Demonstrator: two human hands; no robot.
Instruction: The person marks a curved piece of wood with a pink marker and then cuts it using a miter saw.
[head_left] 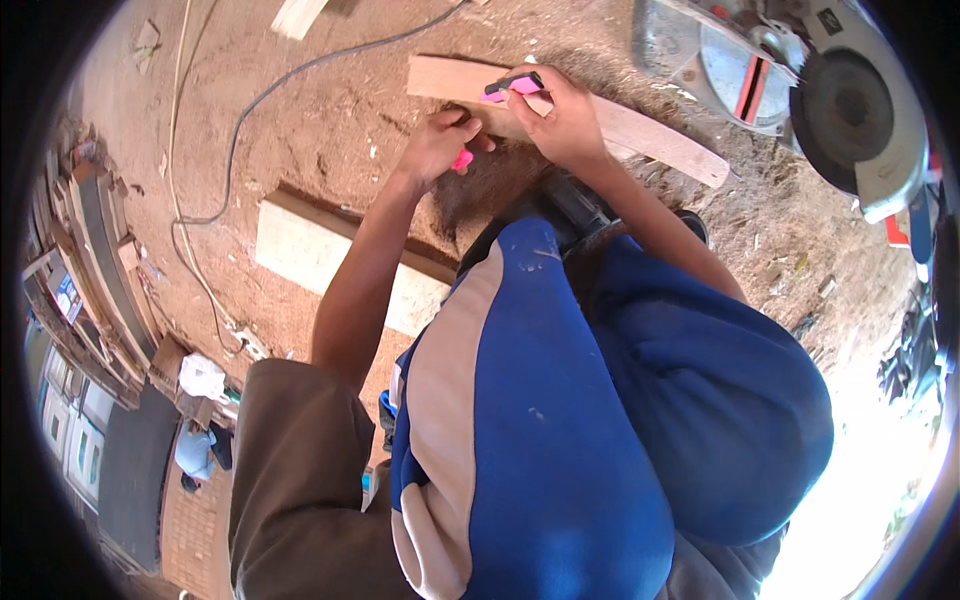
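Observation:
My right hand (566, 120) is closed round a short pink-and-black object (514, 87) that looks like a marker. It is held over a flat wooden board (655, 140) with a curved edge, lying on the dirt. My left hand (436, 148) is just left of it, fingers curled, near the board's lower edge. A small bright pink piece (461, 160) shows at its fingers; it may be a cap, but its kind is unclear. The middle of the board is partly hidden behind my right hand.
A thick pale wooden beam (310, 243) lies under my left forearm. At the upper right stands a power saw with a dark round blade (848, 112). A dark cable (300, 73) crosses the ground at left. Stacked timber (105, 260) and a person (196, 452) are farther left.

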